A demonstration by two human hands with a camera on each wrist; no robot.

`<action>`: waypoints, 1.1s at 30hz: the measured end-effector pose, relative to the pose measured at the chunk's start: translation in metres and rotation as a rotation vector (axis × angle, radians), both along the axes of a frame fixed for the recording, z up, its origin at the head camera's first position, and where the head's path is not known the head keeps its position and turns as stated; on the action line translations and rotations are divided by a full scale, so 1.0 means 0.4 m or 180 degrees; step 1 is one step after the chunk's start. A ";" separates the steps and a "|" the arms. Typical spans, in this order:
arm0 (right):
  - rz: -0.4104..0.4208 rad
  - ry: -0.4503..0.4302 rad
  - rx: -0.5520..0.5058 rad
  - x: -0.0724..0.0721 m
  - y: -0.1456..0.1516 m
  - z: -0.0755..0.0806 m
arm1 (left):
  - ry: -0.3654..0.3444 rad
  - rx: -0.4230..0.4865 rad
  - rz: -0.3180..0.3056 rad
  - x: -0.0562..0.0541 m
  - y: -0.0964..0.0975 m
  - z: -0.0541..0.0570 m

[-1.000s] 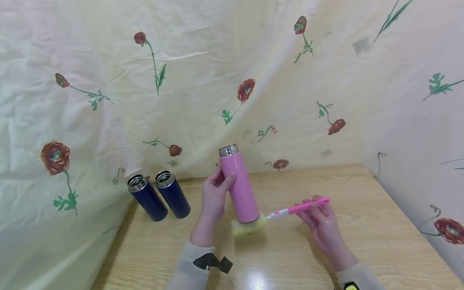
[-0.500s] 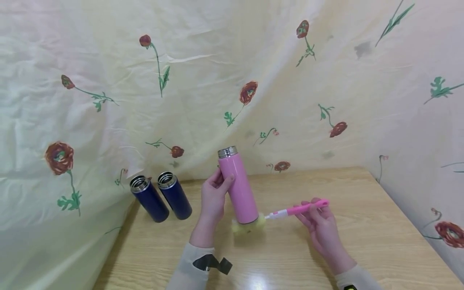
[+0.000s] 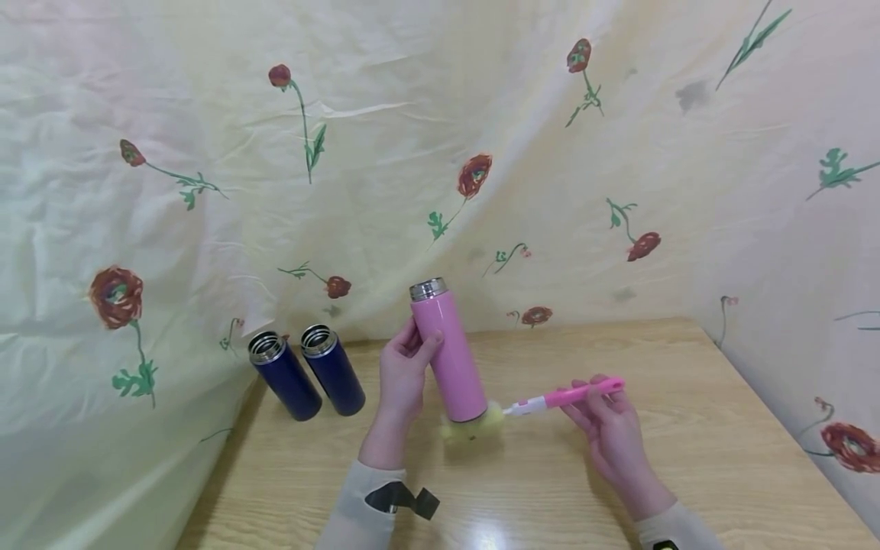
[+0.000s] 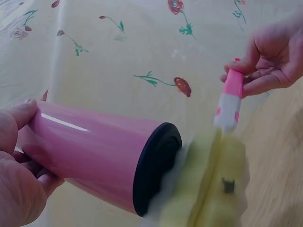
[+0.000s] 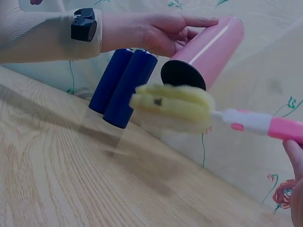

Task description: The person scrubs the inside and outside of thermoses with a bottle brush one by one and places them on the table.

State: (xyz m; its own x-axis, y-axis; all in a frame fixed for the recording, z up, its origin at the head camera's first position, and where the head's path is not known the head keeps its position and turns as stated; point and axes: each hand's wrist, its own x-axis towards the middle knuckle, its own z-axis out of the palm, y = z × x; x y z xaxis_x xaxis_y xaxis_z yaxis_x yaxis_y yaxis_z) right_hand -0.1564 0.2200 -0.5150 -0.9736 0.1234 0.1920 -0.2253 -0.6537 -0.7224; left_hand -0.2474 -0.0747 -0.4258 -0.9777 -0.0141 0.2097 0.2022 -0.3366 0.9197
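My left hand (image 3: 406, 374) grips a pink bottle (image 3: 450, 355) round its upper body, holding it tilted above the table with its steel neck up and its dark base (image 4: 158, 165) down. Between thumb and fingers, my right hand (image 3: 608, 431) pinches the pink-and-white handle (image 3: 567, 396) of a bottle brush. The brush's yellow sponge head (image 5: 173, 106) is at the bottle's base and seems to touch it; in the left wrist view its edge is blurred. The far side of the base is hidden in the head view.
Two dark blue bottles (image 3: 285, 378) with uncapped steel mouths stand side by side at the table's left. A wooden table (image 3: 564, 489) lies below the hands. Flowered cloth (image 3: 385, 153) hangs behind and along both sides.
The pink bottle and left hand have shifted very slightly left in the head view. The sponge head stays at the base, and both grips are the same.
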 end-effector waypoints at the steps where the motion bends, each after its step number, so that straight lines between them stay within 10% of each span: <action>1: 0.0019 0.0002 0.0004 0.001 0.001 0.001 | 0.0001 0.0004 0.0002 0.000 -0.001 0.000; 6: 0.0121 -0.0016 0.0057 0.002 0.004 0.008 | -0.0008 0.0003 0.0008 0.001 -0.004 0.000; 13: -0.0287 -0.0620 0.0133 -0.012 0.033 0.013 | -0.0053 -0.0026 0.0033 0.004 -0.008 -0.006; 19: -0.0653 -0.0496 -0.0259 -0.019 0.115 0.043 | -0.0042 -0.0085 0.0296 0.002 0.004 -0.018; 27: -0.1427 -0.0355 -0.0830 -0.003 0.220 0.089 | 0.0182 -0.0220 0.0252 -0.019 0.086 -0.074; 33: -0.1649 -0.0351 -0.1107 0.013 0.252 0.094 | -0.0198 0.0021 0.0092 -0.054 0.175 -0.120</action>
State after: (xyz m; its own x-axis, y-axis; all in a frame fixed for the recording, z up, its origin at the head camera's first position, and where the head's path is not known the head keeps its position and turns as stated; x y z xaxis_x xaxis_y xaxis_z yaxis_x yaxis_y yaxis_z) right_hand -0.1512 0.3206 -0.4776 -0.7826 0.6211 -0.0422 -0.5119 -0.6805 -0.5243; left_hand -0.2691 -0.0046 -0.4739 -0.9880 -0.0436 0.1484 0.1544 -0.3375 0.9286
